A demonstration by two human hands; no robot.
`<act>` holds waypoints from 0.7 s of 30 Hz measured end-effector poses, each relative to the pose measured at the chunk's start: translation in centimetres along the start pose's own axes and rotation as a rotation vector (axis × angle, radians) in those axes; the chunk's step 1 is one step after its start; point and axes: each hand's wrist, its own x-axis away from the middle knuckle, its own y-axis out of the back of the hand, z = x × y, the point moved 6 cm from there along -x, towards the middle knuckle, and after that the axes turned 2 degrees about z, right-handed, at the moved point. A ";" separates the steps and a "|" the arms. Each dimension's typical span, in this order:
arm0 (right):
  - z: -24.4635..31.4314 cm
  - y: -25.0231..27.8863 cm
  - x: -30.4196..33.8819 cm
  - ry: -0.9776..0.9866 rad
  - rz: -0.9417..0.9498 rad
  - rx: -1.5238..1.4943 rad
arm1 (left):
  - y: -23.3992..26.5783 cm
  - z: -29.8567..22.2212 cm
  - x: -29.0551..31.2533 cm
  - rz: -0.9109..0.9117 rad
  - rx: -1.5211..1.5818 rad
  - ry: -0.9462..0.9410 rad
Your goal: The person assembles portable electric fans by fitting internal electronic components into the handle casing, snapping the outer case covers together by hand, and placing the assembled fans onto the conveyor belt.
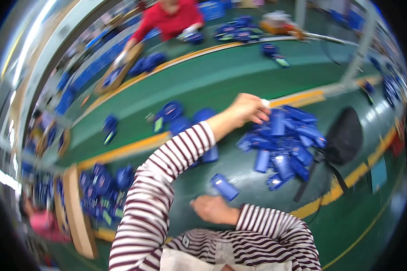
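Observation:
My left hand (250,108) reaches out over the far edge of a heap of blue plastic parts (280,151). Its fingers are bent together, and a small whitish thing (265,103) shows at the tips, too blurred to name. Close to my body, my right hand (212,208) is curled closed on the dark green tabletop (185,185). Whatever it may hold is hidden by the fingers. A single blue plastic part (224,187) lies just beyond it, apart from the heap.
A black cloth bag (344,135) with straps lies right of the heap. Blue round items (172,113) sit on the green conveyor belt (135,110) beyond. At left stands a cardboard box (78,212) beside more blue items. Across the belt, a person in red (169,20) handles blue items.

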 end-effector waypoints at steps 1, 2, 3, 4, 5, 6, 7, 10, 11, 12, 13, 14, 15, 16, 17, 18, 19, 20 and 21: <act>0.2 0.7 0.0 0.022 -0.056 -0.012 | -0.4 0.4 2.7 0.009 -0.058 -0.003; 0.5 1.1 -0.1 0.028 -0.025 0.045 | -0.4 0.9 5.7 0.009 -0.043 -0.003; 0.4 1.3 -0.2 -0.004 -0.025 0.034 | -0.2 1.8 8.4 0.057 -0.025 0.016; 0.6 1.3 -0.5 0.008 -0.008 0.028 | 0.7 3.1 11.1 0.029 -0.022 0.033; 0.7 1.3 -0.7 0.007 0.003 0.031 | 1.4 3.8 14.0 0.025 -0.044 0.037; 0.9 1.2 -0.8 0.019 -0.006 0.016 | 2.4 4.9 16.7 0.007 -0.025 0.057; 0.9 1.0 -0.8 0.012 0.017 -0.001 | 3.4 5.7 19.2 -0.035 -0.031 0.081; 0.7 1.0 -0.9 -0.019 -0.003 -0.023 | 6.5 7.8 24.7 -0.116 -0.020 0.129; 0.3 1.1 -0.9 -0.033 -0.022 -0.020 | 7.5 8.3 26.2 -0.136 -0.017 0.141; -0.7 1.5 -0.9 -0.076 -0.045 0.008 | 8.5 8.6 27.3 -0.148 -0.011 0.153; -1.8 2.2 -1.0 -0.111 -0.109 0.017 | 9.8 8.7 28.2 -0.172 -0.031 0.178; -2.8 2.6 -1.0 -0.167 -0.150 0.033 | 11.0 8.8 29.3 -0.197 -0.049 0.206; -3.0 2.9 -1.1 -0.184 -0.146 0.046 | 12.3 9.0 29.5 -0.237 -0.040 0.199; -3.3 3.5 -1.1 -0.225 -0.195 0.018 | 13.6 9.1 30.1 -0.286 -0.005 0.201; -3.6 4.2 -0.9 -0.268 -0.251 -0.002 | 14.7 9.1 30.3 -0.311 -0.025 0.212; -3.4 3.7 -0.7 -0.295 -0.197 0.003 | 15.5 8.7 30.3 -0.346 -0.048 0.215; -3.0 3.1 -0.7 -0.288 -0.166 -0.019 | 16.3 8.0 29.8 -0.353 -0.088 0.192; -2.3 2.8 -1.3 -0.242 -0.160 -0.045 | 17.6 7.6 29.0 -0.385 -0.142 0.145; -1.9 2.5 -1.8 -0.232 -0.138 -0.007 | 19.0 6.8 28.1 -0.432 -0.279 0.086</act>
